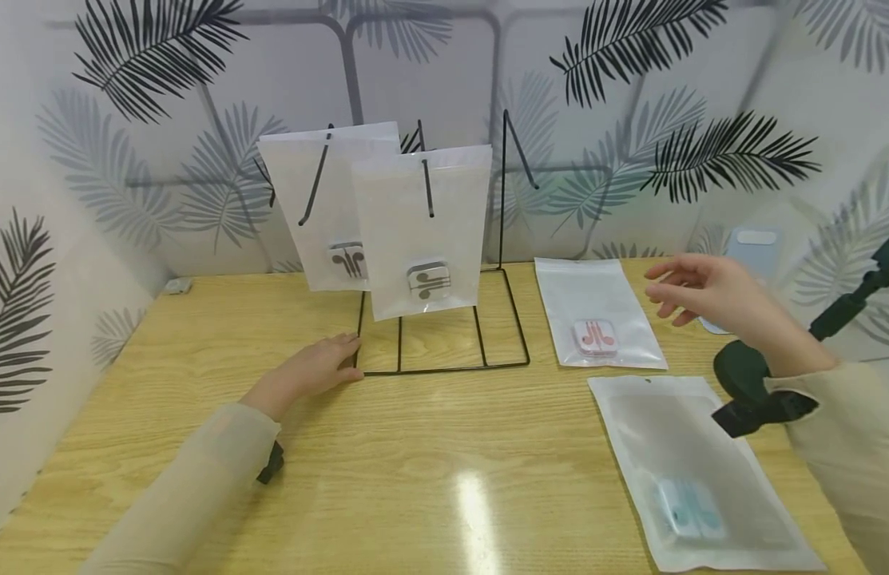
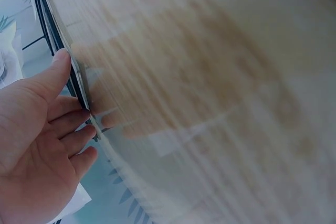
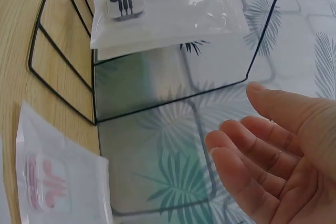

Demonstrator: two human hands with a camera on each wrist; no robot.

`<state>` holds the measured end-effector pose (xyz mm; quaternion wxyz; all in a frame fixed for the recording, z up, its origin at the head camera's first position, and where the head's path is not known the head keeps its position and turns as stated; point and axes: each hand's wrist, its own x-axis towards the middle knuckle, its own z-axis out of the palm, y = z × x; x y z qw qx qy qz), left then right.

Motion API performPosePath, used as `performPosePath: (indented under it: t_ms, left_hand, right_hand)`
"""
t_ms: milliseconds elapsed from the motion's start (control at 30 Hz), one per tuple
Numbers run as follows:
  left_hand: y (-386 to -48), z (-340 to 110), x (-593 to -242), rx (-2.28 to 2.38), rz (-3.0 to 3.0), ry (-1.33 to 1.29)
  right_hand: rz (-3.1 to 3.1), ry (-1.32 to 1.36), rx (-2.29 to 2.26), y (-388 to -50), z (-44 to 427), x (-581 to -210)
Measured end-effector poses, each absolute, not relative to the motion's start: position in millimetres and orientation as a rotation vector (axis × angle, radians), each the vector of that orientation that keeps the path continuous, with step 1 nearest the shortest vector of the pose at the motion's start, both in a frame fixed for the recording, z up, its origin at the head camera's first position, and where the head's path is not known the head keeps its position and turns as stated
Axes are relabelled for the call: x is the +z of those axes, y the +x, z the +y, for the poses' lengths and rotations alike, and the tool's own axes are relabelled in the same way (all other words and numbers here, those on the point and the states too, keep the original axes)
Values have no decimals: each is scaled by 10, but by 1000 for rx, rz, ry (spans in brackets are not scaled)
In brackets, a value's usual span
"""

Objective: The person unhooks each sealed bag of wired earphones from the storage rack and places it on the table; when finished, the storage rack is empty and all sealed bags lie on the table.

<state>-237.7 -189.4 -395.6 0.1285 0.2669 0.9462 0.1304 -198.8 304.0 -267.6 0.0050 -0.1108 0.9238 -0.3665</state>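
Note:
My left hand (image 1: 311, 366) rests on the table, its fingers touching the front left corner of the black wire rack (image 1: 444, 370). In the left wrist view, the thumb and fingertips lie against the dark wire. Two white zip bags hang from the rack's prongs: a left bag (image 1: 293, 184) and a front bag (image 1: 422, 216), each with dark earphones in a clear case. My right hand (image 1: 717, 295) is raised with nothing in it, fingers loosely bent. Nearest to it, a white bag with pink earphones (image 1: 597, 337) lies right of the rack.
A larger frosted bag with light blue earphones (image 1: 692, 511) lies at the front right. Behind my right hand is a pale blue-grey flat piece (image 1: 753, 247) with a slot. A small grey object (image 1: 177, 286) sits at the back left. A bare prong (image 1: 521, 152) projects at the rack's right.

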Motion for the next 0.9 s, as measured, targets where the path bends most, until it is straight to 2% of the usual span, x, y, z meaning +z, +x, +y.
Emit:
performPosePath:
  t_ms: [567, 900]
  left_hand:
    - [-2416, -1888, -3970, 340, 2760, 785]
    - [-2406, -1897, -3987, 324, 2767, 822]
  right_hand:
    - [2753, -626, -1446, -2648, 1953, -2854]
    - [2670, -538, -1594, -2948, 1534, -3010]
